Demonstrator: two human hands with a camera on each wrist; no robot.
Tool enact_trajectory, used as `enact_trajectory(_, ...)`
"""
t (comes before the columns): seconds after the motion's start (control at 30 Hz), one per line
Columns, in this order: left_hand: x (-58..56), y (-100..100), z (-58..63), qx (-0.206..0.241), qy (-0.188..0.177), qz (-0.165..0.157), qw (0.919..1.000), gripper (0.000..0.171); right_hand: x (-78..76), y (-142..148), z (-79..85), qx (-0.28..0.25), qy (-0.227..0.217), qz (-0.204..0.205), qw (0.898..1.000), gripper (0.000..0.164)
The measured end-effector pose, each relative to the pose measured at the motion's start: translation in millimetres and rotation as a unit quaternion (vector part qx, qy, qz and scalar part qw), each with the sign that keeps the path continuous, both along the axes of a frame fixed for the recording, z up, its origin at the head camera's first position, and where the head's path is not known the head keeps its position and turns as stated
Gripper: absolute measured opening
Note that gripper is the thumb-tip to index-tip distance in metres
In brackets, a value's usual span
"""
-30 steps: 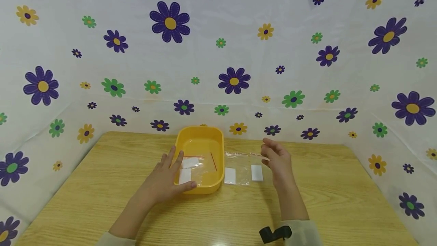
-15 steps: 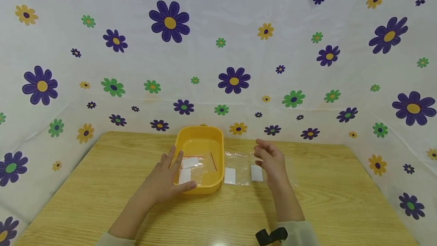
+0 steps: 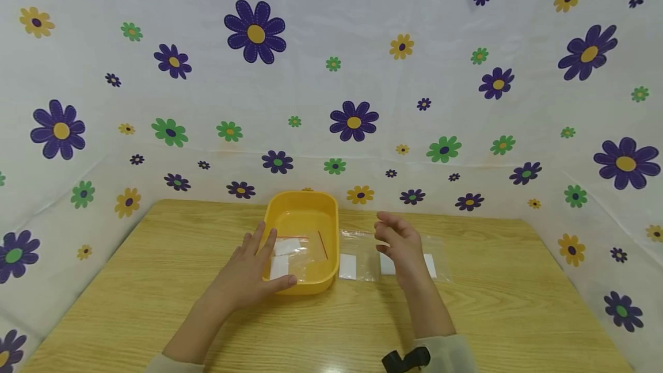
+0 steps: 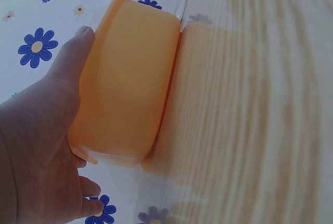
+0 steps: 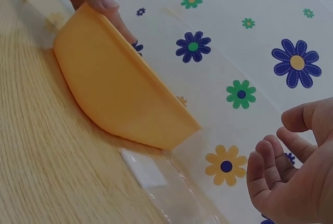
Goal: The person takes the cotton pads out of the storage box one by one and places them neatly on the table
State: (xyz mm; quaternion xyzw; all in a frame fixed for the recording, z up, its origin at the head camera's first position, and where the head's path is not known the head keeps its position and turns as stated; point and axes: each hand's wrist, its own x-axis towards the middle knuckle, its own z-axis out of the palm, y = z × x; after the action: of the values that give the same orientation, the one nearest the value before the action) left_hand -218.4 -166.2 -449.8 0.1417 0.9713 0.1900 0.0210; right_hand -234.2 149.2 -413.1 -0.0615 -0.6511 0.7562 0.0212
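Note:
A yellow plastic tray stands on the wooden table, with clear zip bags bearing white labels and red seal lines inside. My left hand rests on the tray's left and near rim, fingers spread and thumb on the near edge. To the right of the tray lies a row of clear bags, among them a bag beside the tray, one with a white label below my right hand, and one farther right. My right hand hovers over them, fingers loosely bent, holding nothing visible.
The light wooden table runs back to a white flower-print cloth, which hangs behind and on both sides. A black strap device sits at my right wrist.
My right hand has moved left over the bags. The white label of the rightmost bag now shows beside my wrist. My left hand and the tray stay in place.

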Motion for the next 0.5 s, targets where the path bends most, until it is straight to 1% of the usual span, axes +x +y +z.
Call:
enact_trajectory(0.17, -0.8, 0, 1.3, -0.003, -0.004, 0.003, 1.0, 0.114, -1.4, -6, 0.2, -0.015, -0.002, 0.024, 1.0, 0.031)
enact_trajectory(0.5, -0.9, 0, 1.5, -0.006, -0.007, 0.003, 1.0, 0.114, 0.0, -11, -1.2, -0.028, -0.014, 0.034, 0.999, 0.03)
